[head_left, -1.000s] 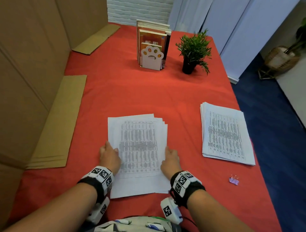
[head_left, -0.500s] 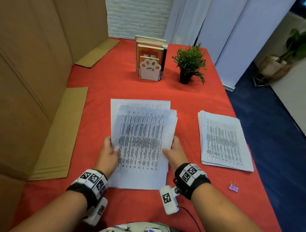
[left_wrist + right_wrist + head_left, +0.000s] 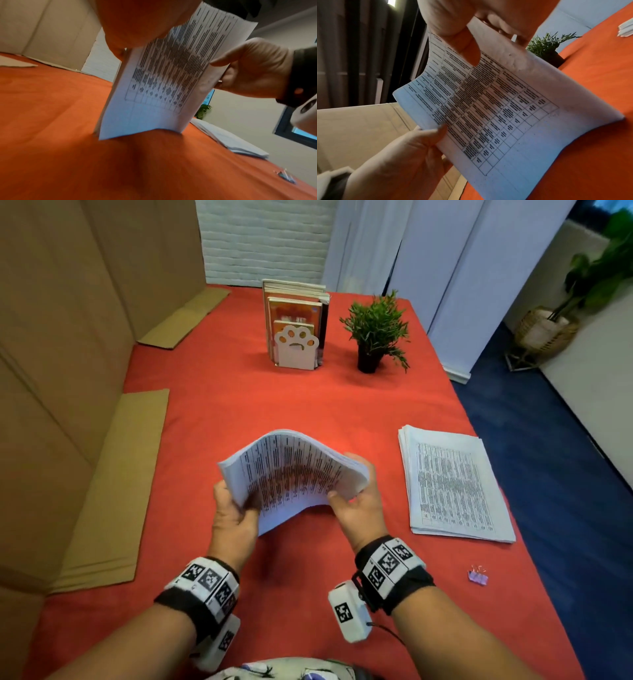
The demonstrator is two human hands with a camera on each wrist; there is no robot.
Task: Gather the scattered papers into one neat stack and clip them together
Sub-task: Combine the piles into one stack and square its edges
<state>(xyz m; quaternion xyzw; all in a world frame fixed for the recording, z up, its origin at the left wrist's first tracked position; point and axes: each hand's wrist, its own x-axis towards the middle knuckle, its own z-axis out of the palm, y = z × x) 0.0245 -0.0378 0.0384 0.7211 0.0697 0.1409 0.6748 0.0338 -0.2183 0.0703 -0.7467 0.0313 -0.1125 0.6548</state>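
Papers [image 3: 291,474] up on edge over the middle of the red bench [image 3: 274,402], bowed into an arch, bottom edge down on the cloth in the left wrist view. Left hand [image 3: 233,515] on the left side of the sheaf, thumb over the printed face, fingers [image 3: 222,491] curled round behind. Right hand [image 3: 359,501] on the right side, thumb pinching the front, fingers [image 3: 356,460] wrapped over the far edge. Both hands closed firmly on the same bundle, wrists banded with marker cuffs. Edges of the sheets nearly flush, a slight fan visible at the upper left corner. Second stack [image 3: 452,484] lying flat to the right, near the bench edge, well apart from the held sheaf. Purple binder clip [image 3: 478,576] nearer the person than that stack, alone on the cloth, untouched. Book holder [image 3: 296,347] with a paw cut-out at the far end, potted plant [image 3: 376,333] just beside it on the right. Flat cardboard [image 3: 113,494] along the left side.
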